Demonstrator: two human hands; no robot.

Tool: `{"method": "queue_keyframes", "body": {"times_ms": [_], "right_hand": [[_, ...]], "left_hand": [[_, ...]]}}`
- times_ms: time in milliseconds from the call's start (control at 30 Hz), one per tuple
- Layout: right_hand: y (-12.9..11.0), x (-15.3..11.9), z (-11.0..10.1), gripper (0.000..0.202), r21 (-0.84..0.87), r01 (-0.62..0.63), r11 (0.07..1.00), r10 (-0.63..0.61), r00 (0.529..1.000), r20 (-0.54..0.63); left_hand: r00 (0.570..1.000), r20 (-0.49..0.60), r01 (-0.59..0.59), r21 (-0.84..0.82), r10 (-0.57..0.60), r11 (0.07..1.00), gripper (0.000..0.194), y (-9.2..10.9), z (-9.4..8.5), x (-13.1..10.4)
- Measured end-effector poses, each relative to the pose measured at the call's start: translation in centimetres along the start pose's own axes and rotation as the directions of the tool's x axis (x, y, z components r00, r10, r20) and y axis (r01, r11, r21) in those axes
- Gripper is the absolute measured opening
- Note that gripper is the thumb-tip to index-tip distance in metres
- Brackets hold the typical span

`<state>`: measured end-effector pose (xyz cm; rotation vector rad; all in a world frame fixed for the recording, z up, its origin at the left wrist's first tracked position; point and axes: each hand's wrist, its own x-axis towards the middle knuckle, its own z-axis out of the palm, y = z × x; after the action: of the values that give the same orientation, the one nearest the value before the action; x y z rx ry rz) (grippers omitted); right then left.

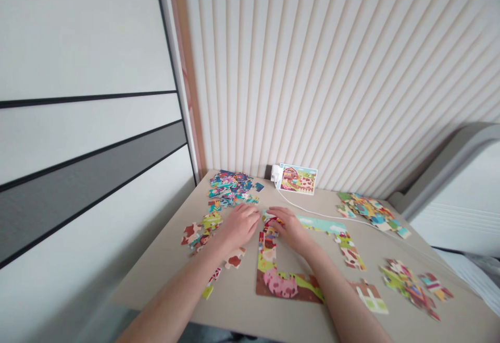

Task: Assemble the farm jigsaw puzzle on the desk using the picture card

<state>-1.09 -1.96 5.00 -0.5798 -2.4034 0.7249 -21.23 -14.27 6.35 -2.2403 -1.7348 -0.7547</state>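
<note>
A partly joined farm jigsaw puzzle (266, 266) lies on the table as a frame of pieces, with a pink pig along its near edge. At its upper left corner, my right hand (289, 231) has its fingers and thumb closed about a puzzle piece (269, 218) with red on it, which is partly covered. Just left of that corner rests my left hand (241, 224), its fingers stretched loosely toward the puzzle and nothing visible in them. Below my left wrist lies a loose brown-and-white piece (234, 258). More farm pieces (191, 233) are scattered to the left.
Behind, a picture card (299, 179) leans near a white charger (275, 173), whose cable (312, 211) crosses the table (234, 304). Piles of dark blue pieces (230, 184) and multicoloured pieces (373, 210) lie at the back. More pieces (408, 285) and a fence piece (370, 297) lie right.
</note>
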Motion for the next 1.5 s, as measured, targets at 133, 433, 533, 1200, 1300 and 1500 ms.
{"method": "queue_keyframes", "body": {"times_ms": [133,433,533,1200,1300,1500], "right_hand": [[-1.0,-1.4,-1.1,0.026,-0.192,-0.031,0.981,0.034,0.999,0.015],[-2.0,-3.5,-0.8,0.028,-0.257,-0.037,0.966,0.073,0.988,0.133],[-2.4,-3.4,-0.7,0.03,-0.221,-0.008,0.975,0.04,0.989,0.141],[-2.0,-3.3,-0.1,0.033,-0.184,0.049,0.982,-0.028,0.993,0.117],[-2.1,-3.3,0.0,0.032,-0.208,0.054,0.977,-0.031,0.993,0.111],[-2.4,-3.4,0.0,0.032,-0.254,0.028,0.967,-0.001,0.994,0.107]], "left_hand": [[0.997,0.07,0.045,-0.051,-0.041,0.998,0.018,0.0,0.0,-2.1],[0.985,0.172,0.024,-0.114,-0.004,0.993,0.024,0.8,-0.3,-2.7],[0.983,0.185,0.034,-0.119,-0.011,0.992,0.025,0.7,0.0,-3.0],[0.977,0.201,-0.041,-0.127,0.067,0.991,0.041,1.2,0.1,-2.6],[0.977,0.2,-0.054,-0.132,0.08,0.99,0.041,1.2,0.0,-2.6],[0.975,0.205,-0.061,-0.132,0.087,0.989,0.041,1.5,0.1,-2.5]]}}
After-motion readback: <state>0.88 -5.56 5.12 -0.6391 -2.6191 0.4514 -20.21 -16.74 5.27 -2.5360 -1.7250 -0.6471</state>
